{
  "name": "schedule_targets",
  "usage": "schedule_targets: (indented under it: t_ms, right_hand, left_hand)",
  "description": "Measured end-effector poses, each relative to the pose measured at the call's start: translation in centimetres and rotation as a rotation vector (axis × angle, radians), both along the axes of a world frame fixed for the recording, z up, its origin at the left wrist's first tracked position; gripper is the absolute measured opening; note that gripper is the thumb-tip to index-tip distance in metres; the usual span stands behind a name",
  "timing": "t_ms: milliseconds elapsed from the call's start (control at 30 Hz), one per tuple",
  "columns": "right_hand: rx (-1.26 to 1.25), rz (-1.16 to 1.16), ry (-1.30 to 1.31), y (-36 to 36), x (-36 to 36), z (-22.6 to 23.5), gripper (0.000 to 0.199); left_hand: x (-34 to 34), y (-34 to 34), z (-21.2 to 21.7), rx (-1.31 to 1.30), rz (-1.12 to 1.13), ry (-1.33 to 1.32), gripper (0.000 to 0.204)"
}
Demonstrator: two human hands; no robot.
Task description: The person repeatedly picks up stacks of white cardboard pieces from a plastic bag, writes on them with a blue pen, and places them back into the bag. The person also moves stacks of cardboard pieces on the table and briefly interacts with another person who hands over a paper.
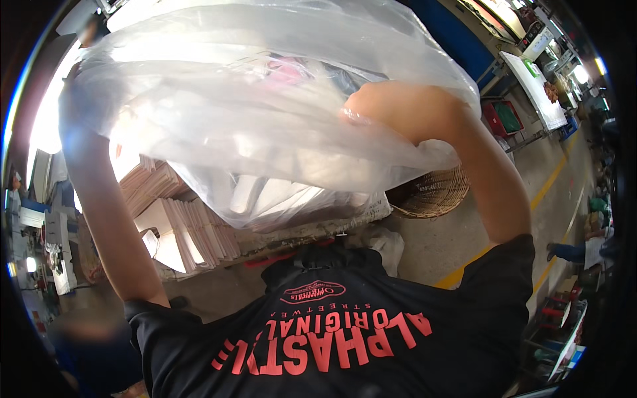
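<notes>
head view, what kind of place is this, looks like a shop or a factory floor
Probably a workshop or factory floor: yellow floor lines, stacks of flat cardboard and a big clear plastic bag gripped by both hands, right hand, left hand.

The plastic bag (265, 113) is clear with a milky sheen. The shirt (345, 331) is black with red lettering. The woven basket (431, 192) is tan, the stacked cardboard (192, 232) pale brown, and the grey floor (551, 186) carries yellow lines — a red crate (504, 118) beyond.

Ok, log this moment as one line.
left hand: raised, gripping plastic bag | right hand: raised, under bag film | below: paper stacks, wicker basket
</notes>
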State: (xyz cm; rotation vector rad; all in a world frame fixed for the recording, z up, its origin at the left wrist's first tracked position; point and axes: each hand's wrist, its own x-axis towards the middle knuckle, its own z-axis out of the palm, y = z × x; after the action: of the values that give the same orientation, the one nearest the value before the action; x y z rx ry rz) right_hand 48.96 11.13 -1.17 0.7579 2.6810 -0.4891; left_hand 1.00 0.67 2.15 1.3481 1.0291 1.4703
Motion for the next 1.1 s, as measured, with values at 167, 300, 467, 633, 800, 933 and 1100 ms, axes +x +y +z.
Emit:
schedule_targets:
  t_ms: [167, 300, 467, 633, 800, 933, 1100]
  right_hand:
    - [0.045, 0.156, -0.036, -2.8, 0.8, -0.4, 0.028]
    - [-0.194, 0.121, -0.290, -4.8, 0.8, -2.4, 0.024]
    - [-0.307, 0.054, -0.006, -4.2, 1.5, -3.5, 0.037]
    - [-0.276, -0.056, 0.086, -2.2, 0.2, -7.9, 0.041]
    - [-0.047, 0.260, 0.022, -1.5, -5.4, -17.5, 0.043]
    - [-0.118, -0.312, 0.264, -4.1, -4.3, -22.8, 0.036]
    - [-0.013, -0.211, 0.211, -3.7, -4.4, -24.7, 0.029]
  left_hand:
    - [3.1, -4.4, -1.6, 0.024, 0.758, 0.352, 0.033]
    - [7.9, -7.0, -3.9, -0.412, 0.799, 0.031, 0.028]
    - [14.2, -11.7, -1.9, 0.064, 0.883, 0.962, 0.034]
    - [23.4, -13.4, -2.0, 0.303, 1.046, 1.415, 0.029]
    - [25.4, -6.4, -11.1, -0.085, -0.009, 1.132, 0.022]
    - [22.1, -2.5, -19.6, -0.852, -0.209, 1.537, 0.033]
    - [22.1, -4.1, -24.5, -0.753, 0.111, 1.467, 0.046]
